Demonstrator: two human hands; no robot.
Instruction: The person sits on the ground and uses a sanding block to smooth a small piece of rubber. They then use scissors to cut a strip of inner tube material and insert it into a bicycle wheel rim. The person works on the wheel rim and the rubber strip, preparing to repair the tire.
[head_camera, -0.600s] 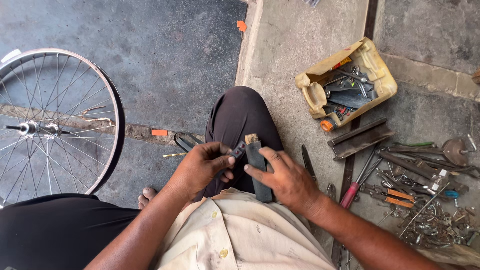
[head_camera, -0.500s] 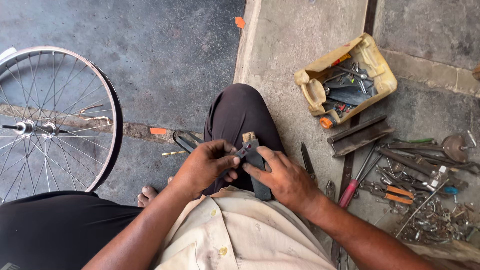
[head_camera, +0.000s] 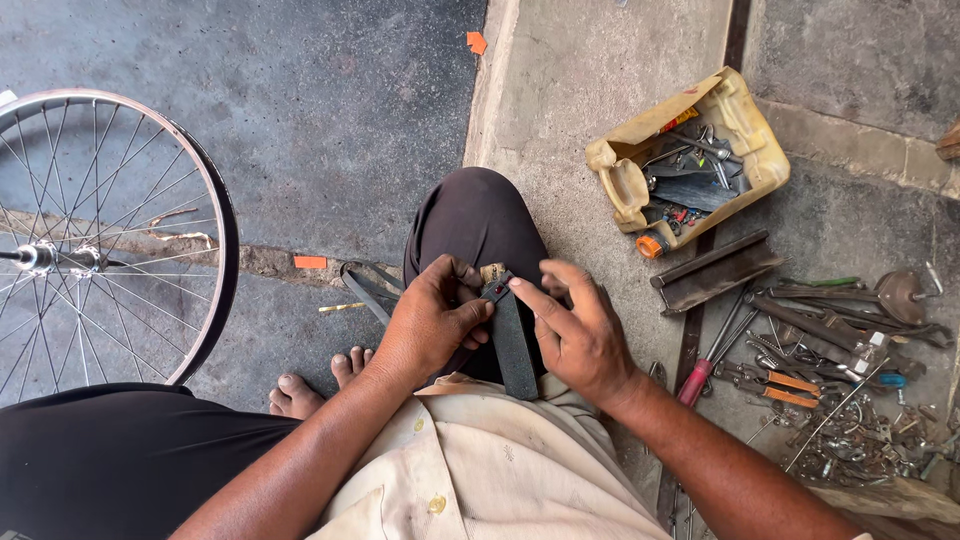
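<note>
A dark rubber strip (head_camera: 514, 345) lies along my right knee (head_camera: 480, 215). My left hand (head_camera: 430, 322) pinches its far end between thumb and fingers. My right hand (head_camera: 578, 335) rests on the strip's right side, its forefinger pressing the same far end next to a small pale piece (head_camera: 492, 271). Both hands meet over my knee, above my cream shirt (head_camera: 470, 460).
A spoked bicycle wheel (head_camera: 100, 235) lies on the dark ground at left. A cut yellow plastic can (head_camera: 690, 160) holds small tools. Pliers, screwdrivers and metal parts (head_camera: 820, 350) are scattered at right. My bare toes (head_camera: 320, 380) show below the knee. A black loop of rubber (head_camera: 365, 285) lies beside them.
My right hand has slid from gripping the strip's middle up to its far end, fingers now stretched flat. My left hand stays pinched at that end. The view shifted slightly.
</note>
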